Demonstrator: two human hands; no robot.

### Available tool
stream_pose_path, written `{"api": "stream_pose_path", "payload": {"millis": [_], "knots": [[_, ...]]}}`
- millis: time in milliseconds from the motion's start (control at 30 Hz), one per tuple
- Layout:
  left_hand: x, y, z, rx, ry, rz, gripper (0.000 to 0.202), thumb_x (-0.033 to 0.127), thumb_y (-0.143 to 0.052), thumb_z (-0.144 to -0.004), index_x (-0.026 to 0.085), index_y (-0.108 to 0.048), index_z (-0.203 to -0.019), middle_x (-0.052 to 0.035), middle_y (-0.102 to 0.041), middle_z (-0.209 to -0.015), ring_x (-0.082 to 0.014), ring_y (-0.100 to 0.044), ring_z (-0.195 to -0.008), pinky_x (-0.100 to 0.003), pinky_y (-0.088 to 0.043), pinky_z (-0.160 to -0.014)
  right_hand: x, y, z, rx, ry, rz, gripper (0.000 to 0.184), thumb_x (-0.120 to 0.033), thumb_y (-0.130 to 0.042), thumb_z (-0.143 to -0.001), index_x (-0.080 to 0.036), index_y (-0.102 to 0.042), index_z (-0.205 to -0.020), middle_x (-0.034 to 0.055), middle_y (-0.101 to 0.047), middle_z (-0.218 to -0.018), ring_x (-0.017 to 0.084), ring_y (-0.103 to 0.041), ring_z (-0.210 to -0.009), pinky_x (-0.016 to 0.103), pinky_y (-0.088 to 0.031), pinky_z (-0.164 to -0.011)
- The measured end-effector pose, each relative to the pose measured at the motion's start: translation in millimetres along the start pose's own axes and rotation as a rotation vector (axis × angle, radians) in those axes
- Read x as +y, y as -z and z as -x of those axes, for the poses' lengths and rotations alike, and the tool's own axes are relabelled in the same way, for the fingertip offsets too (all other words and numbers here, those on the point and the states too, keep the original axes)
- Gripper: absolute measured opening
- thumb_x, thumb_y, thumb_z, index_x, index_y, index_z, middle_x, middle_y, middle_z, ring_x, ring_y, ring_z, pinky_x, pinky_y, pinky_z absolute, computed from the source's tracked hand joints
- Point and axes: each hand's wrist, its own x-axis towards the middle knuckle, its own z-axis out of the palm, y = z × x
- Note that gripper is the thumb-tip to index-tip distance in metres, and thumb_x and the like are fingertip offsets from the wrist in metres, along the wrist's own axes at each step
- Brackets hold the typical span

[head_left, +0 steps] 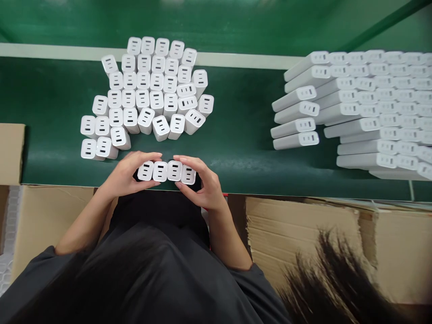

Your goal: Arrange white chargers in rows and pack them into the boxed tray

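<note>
A short row of several white power banks [160, 171] stands side by side near the front edge of the green table, their port ends facing up. My left hand [131, 173] is closed around the left end of this row, thumb in front and fingers behind. At the right end, my right hand [199, 180] grips in the same way. Each port end shows dark slots, one wider than the others. Just beyond my hands stands a loose cluster of more white power banks [143, 81], some turned or leaning. The lower bodies of the held ones are hidden.
A larger block of white power banks [367, 110] stands at the right of the green table [243, 126]. Cardboard boxes [300, 238] sit below the front edge, and a carton flap [11, 153] is at far left. Dark hair [337, 279] shows at lower right.
</note>
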Motion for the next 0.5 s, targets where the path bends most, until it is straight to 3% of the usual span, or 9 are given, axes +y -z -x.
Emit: {"api": "stream_pose_path", "payload": {"millis": [133,367,500], "knots": [[-1.6,0.6,-0.3,-0.012,-0.027,-0.013,0.053,0.038,-0.071,-0.083,0.021,-0.053,-0.13,-0.009,-0.068,-0.121,-0.0215,-0.065,-0.106,-0.036,-0.05,-0.091,0.0,1.0,0.0,-0.016,0.005,0.006,0.049,-0.024,-0.066,-0.088,-0.029,-0.051,-0.135,0.0074,-0.066,-0.127,0.025,-0.064,-0.116,0.044,-0.055,-0.095],[-3.4,2.6,1.8,0.01,-0.1,-0.038,0.05,0.036,-0.072,-0.084,0.024,-0.054,-0.129,-0.0082,-0.067,-0.123,-0.0227,-0.063,-0.113,-0.037,-0.05,-0.096,-2.3,0.8,-2.8,-0.053,0.029,-0.007,0.056,-0.025,-0.069,-0.088,-0.027,-0.048,-0.14,0.0095,-0.063,-0.134,0.023,-0.06,-0.121,0.041,-0.051,-0.101],[-8.9,2.8,5.6,0.003,-0.052,-0.062,0.047,0.036,-0.07,-0.085,0.027,-0.055,-0.129,-0.0069,-0.067,-0.123,-0.0233,-0.064,-0.111,-0.037,-0.051,-0.096,-1.5,18.5,2.0,-0.052,-0.002,0.159,0.051,-0.035,-0.068,-0.089,-0.026,-0.052,-0.137,0.007,-0.068,-0.125,0.021,-0.061,-0.114,0.039,-0.052,-0.098]]}}
